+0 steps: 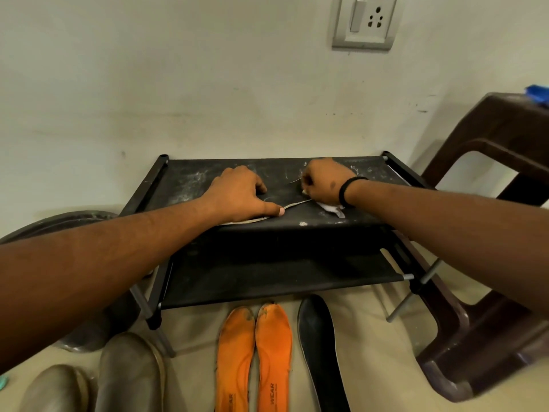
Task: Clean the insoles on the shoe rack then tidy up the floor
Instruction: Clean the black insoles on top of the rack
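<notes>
Head view: both hands work on the top shelf of a black fabric-and-tube shoe rack (184, 185) set against a pale wall. The left hand (240, 193) lies fingers-down on a dark, thin insole with a pale edge (297, 203), its thumb pressing that edge flat; this grip pins rather than clasps. Just right of that grip, the right hand (325, 181) is clenched around a small white cloth or wipe (334, 208), part of which shows beneath the wrist. The insole runs between the two grips, near the shelf's front edge. White dust marks the shelf behind both hands.

Below the grips, on the floor, lie a pair of soiled orange foam insoles (255, 358), touching side by side, and a single black insole (319, 352) just right of them. A pair of grey-brown shoes (130, 373) stands to the left.

Assessment: the wiping step is in hand. To do it well, keep the left thumb firm so the insole cannot slide, stroke the cloth away from the holding grip along the full length, and turn the cloth when fouled. Whether the floor insoles are already cleaned cannot be judged.
</notes>
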The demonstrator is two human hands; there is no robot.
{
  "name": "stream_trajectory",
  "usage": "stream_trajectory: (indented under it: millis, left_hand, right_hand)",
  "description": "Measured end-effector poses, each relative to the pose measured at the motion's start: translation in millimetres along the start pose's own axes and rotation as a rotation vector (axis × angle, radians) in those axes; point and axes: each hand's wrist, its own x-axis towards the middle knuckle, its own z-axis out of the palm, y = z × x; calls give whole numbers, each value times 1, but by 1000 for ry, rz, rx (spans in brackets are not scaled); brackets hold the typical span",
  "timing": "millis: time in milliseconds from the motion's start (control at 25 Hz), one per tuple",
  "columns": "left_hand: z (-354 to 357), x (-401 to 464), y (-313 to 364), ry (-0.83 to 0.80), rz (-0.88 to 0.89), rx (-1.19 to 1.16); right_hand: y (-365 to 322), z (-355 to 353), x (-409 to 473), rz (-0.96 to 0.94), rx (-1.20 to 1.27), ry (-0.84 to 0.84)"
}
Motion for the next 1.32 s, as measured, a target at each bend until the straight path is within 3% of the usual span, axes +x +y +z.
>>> stream_trajectory:
  millis: [80, 280, 520, 720, 800, 920, 1160, 1320]
  left_hand:
    - [-1, -1, 1, -3, -2, 3]
    - [0, -2, -2, 16, 3, -3]
    - [0, -1, 1, 0, -5, 0]
    - [2, 0, -2, 9, -12, -2]
    - [0, 0, -1, 7, -17, -19]
    - [0, -1, 2, -11, -26, -31]
    - [0, -1, 0, -4, -6, -19]
    - [-1, -1, 2, -9, -15, -4]
  right_hand:
    - [8, 0, 5, 89, -62, 49]
    - [-21, 10, -4, -74, 137, -47]
    - [-3, 5, 12, 198, -208, 129]
    - [-34, 23, 13, -8, 114, 96]
    - [-23, 13, 17, -6, 24, 74]
    - [6, 1, 19, 147, -58, 122]
    - [-4, 7, -15, -92, 226, -41]
    - [25, 0, 4, 14, 77, 58]
